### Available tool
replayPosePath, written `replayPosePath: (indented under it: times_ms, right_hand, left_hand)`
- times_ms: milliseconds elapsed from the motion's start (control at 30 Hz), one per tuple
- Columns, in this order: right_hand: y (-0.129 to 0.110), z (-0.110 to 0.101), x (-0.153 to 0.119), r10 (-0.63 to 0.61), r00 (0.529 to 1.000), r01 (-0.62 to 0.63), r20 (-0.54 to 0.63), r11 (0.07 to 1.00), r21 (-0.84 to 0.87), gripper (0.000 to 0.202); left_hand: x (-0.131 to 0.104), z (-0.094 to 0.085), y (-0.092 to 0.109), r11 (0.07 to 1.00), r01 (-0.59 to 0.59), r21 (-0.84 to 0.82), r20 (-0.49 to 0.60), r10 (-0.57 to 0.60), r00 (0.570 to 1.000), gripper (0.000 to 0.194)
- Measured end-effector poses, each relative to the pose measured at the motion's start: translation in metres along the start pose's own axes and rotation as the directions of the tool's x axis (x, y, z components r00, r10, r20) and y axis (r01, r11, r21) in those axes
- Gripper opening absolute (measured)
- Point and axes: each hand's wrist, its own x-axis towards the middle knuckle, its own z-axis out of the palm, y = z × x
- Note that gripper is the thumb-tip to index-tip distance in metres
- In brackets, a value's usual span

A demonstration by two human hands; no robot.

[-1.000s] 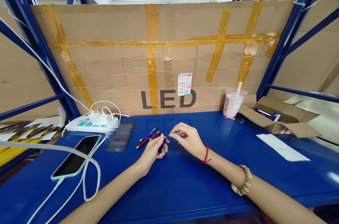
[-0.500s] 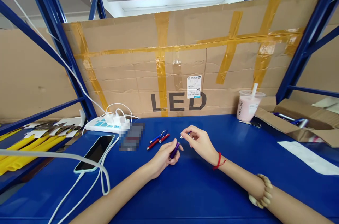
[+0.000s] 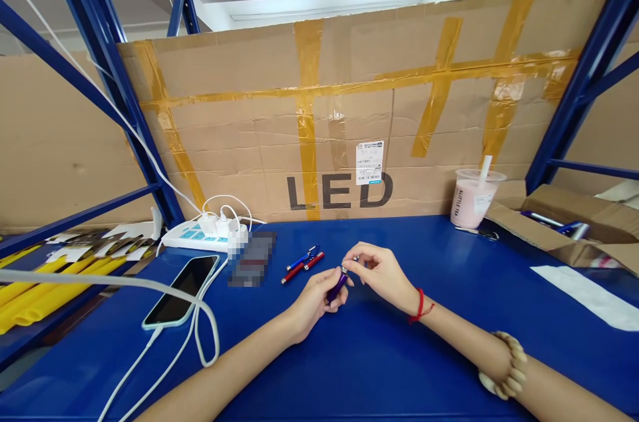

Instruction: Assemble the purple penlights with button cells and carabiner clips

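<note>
My left hand [image 3: 319, 295] is closed around a short purple metal tube [image 3: 337, 287], which looks like a mini flashlight and tilts up toward the right. My right hand [image 3: 379, 272] pinches a small silvery piece [image 3: 344, 269] against the tube's upper end; its exact kind is too small to tell. Another tiny shiny bit [image 3: 356, 258] shows by the curled right fingers. Just beyond my left hand, a blue metal tube with a clip [image 3: 303, 257] and red metal tubes [image 3: 292, 273] of similar size lie together on the blue tabletop [image 3: 389, 362].
To the left are a phone [image 3: 182, 292] with a white cable and a power strip [image 3: 194, 235]. A pink drink cup [image 3: 474, 199] stands back right, beside an open cardboard box [image 3: 574, 225]. White paper [image 3: 586, 295] lies at right. A cardboard sheet [image 3: 239, 142] walls the back.
My right hand's fingertips have closed the gap to the purple tube, bringing the silvery piece to its upper end. The left hand keeps its hold. The view has shifted slightly.
</note>
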Motion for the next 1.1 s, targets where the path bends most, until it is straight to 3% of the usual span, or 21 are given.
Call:
replayPosePath:
  times_ms: [567, 767, 967, 1100]
  right_hand:
    - [0.004, 0.003, 0.003, 0.052, 0.998, -0.054, 0.020, 0.992, 0.112, 0.025]
    - [0.011, 0.003, 0.005, 0.129, 0.988, -0.147, 0.088, 0.960, 0.238, 0.031]
    - [0.012, -0.001, 0.007, 0.106, 0.987, -0.132, 0.119, 0.964, 0.233, 0.029]
    - [0.015, -0.006, 0.009, 0.149, 0.970, -0.189, 0.194, 0.959, 0.212, 0.032]
  left_hand:
    - [0.002, -0.004, 0.001, 0.997, -0.067, -0.033, -0.045, 0.066, 0.997, 0.044]
    - [-0.001, 0.002, 0.003, 0.998, -0.053, -0.046, -0.068, 0.049, 0.996, 0.049]
    - [-0.002, 0.001, 0.002, 0.998, -0.044, -0.037, -0.077, 0.041, 0.996, 0.049]
    - [-0.003, -0.001, 0.004, 0.999, -0.051, -0.006, -0.103, 0.050, 0.993, 0.048]
